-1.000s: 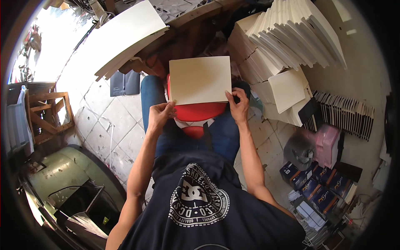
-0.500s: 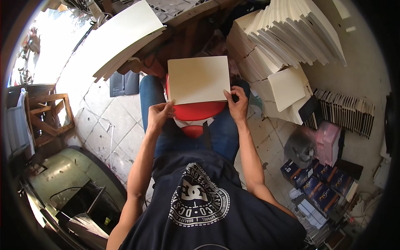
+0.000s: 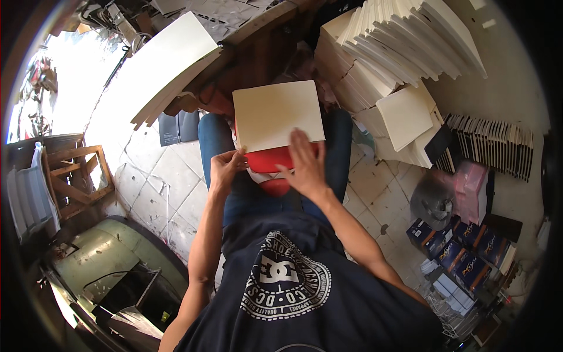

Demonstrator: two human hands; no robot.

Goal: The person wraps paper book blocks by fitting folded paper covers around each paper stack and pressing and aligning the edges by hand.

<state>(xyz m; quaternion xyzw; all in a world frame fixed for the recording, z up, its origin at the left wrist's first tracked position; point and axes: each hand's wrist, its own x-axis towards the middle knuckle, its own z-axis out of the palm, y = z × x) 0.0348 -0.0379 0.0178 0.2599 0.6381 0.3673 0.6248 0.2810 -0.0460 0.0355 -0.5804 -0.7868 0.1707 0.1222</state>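
Observation:
A cream sheet of paper or card (image 3: 272,111), perhaps several stacked, lies on a red stool (image 3: 271,161) between my knees. My left hand (image 3: 225,169) is closed in a pinch at the sheet's near left corner. Over the near edge, right of the middle, is my right hand (image 3: 306,167), its fingers stretched forward and spread. Those fingertips overlap the paper and are a little smeared by motion; whether they press on it I cannot tell.
A pile of white sheets (image 3: 173,58) lies at the far left. Tall stacks of bound paper (image 3: 404,44) stand at the far right, near a row of dark-edged books (image 3: 489,144). Blue boxes (image 3: 463,252) sit at right; a green rounded machine (image 3: 111,258) stands at left.
My right hand has let go of the sheet's near right corner and moved left, its fingers now spread over the near edge. My left hand keeps its pinch at the left corner.

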